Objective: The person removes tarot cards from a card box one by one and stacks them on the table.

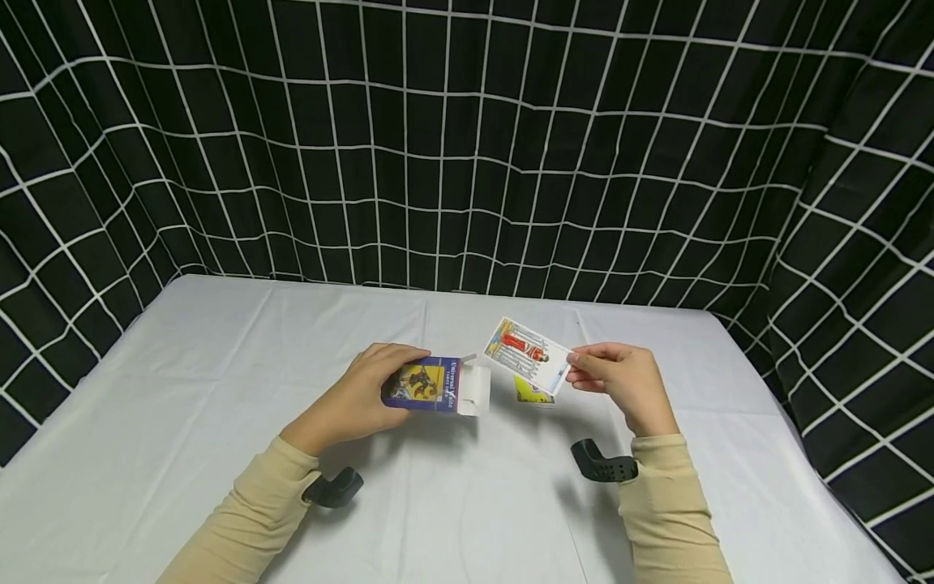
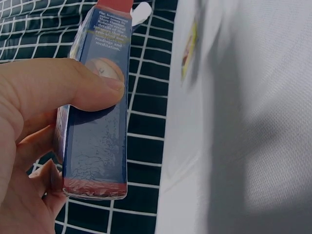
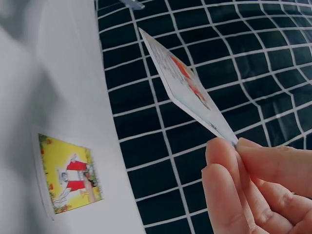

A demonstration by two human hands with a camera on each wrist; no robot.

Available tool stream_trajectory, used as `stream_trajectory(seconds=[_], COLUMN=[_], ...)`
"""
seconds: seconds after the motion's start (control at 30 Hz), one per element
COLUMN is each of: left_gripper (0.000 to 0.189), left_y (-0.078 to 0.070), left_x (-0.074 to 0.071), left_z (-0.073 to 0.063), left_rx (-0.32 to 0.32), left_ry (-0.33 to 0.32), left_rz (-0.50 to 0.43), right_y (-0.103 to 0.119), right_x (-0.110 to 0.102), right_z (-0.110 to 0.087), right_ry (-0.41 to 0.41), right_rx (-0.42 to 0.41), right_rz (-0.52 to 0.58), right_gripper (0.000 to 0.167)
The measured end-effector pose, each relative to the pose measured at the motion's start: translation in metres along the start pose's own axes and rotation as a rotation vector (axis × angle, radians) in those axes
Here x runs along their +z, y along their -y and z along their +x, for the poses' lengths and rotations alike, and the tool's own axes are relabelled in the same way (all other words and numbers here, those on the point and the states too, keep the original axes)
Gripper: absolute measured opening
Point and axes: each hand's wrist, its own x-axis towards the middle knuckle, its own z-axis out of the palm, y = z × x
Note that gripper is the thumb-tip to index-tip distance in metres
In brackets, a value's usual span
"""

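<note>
— Where is the box?
— The left hand (image 1: 365, 393) has the blue box (image 1: 423, 383) in its grip, clasped over the worktop (image 1: 438, 503), with the white flap (image 1: 476, 385) standing open at the box's three o'clock end.

— Any name on it?
— The front reads "Universal Waite", with smaller lettering below that looks like "Tarot Deck". In the left wrist view the thumb presses the narrow side panel (image 2: 100, 146), whose print includes "Mary", "Roberts", "details of the" and, at the end, "readings and meditation".

— And the other hand?
— The right hand (image 1: 623, 377) pinches a white-edged card (image 1: 529, 357) by one end, its grip being thumb against fingers. The card shows a figure in red and hangs between two and three o'clock from the box, apart from the flap. Its printing is too small to read.

— Anything below?
— At the card's six o'clock, a yellow card (image 1: 536, 393) rests face up on the worktop, picturing someone in red and white.
</note>
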Motion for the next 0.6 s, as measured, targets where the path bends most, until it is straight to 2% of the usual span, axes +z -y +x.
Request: stream_trajectory(seconds=[0.6], left_gripper=[0.073], left_y=[0.000], left_x=[0.000], left_z=[-0.001], left_rx=[0.000], left_ry=[0.000], left_rz=[0.002], right_y=[-0.021], right_x=[0.004], right_z=[0.012], right_ry=[0.052], right_rx=[0.138], right_rz=[0.134], right_gripper=[0.027])
